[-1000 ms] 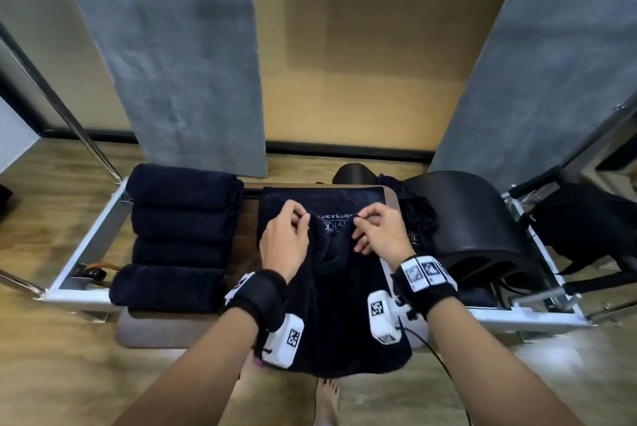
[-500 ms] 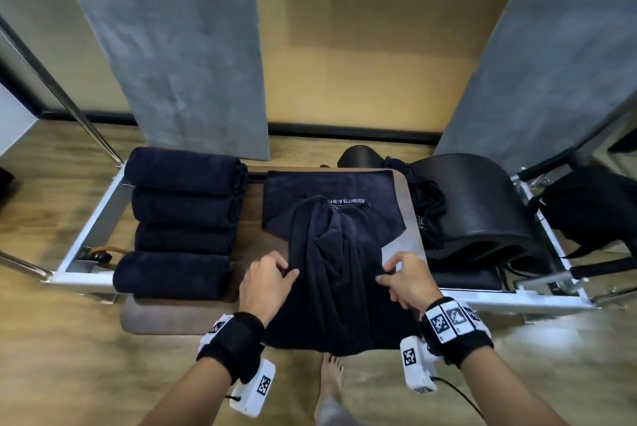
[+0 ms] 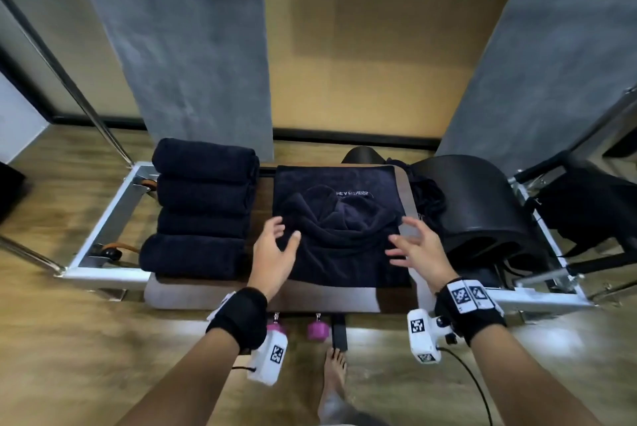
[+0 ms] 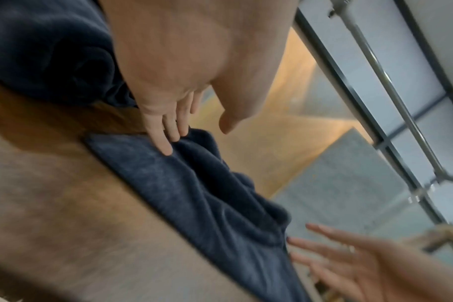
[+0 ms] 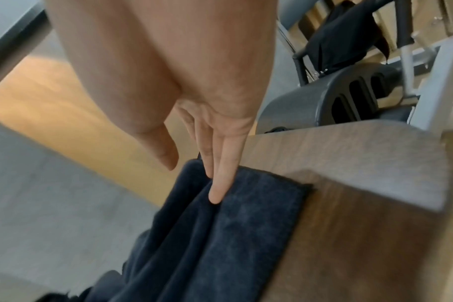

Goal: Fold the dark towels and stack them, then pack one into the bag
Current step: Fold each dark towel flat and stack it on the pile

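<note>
Fingers (image 4: 166, 143): lying straight, tips touching the towel, gripping nothing.
Rolled towels (image 3: 203, 205): sitting in a row at the left.
Left hand (image 3: 272, 253): resting open on the left edge.
Towel (image 3: 339, 236): lying bunched in the middle of the wooden board (image 3: 344, 298).
Right hand (image 3: 418, 250): spreading open at the right edge.

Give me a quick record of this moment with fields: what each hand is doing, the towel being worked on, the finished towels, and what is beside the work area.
left hand: open, straight fingers on the towel's left side
right hand: open, fingers spread at the towel's right side
towel in work: dark, lying on the wooden board, rumpled in the middle, white lettering near its far edge
finished towels: four dark rolls in a row, left of the towel in work
right of board: black curved barrel
bag: cannot tell
</note>
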